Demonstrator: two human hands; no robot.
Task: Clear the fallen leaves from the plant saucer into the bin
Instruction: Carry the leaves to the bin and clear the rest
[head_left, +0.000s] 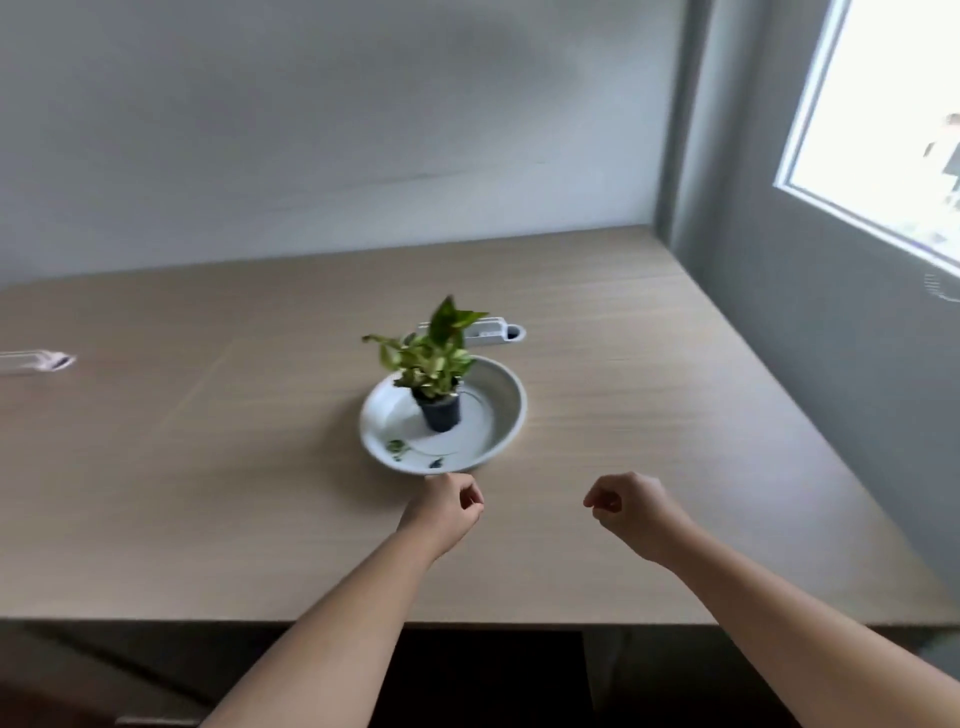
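My left hand (451, 506) hovers just beside the near rim of the white saucer (501, 415), fingers curled shut on nothing; my right hand (631, 512), likewise loosely closed and empty, waits further from it. The fallen leaves (399, 448) lie inside the saucer, in front of the potted plant (434, 364). I should pinch them gently, not nudging the pot. No bin is in view.

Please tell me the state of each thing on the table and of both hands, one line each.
Potted plant: upright, standing inside the saucer.
Saucer: flat on the table, leaves inside.
Fallen leaves: loose at the saucer's near side.
Left hand: fingers curled, empty, near the saucer's rim.
Right hand: fingers curled, empty.
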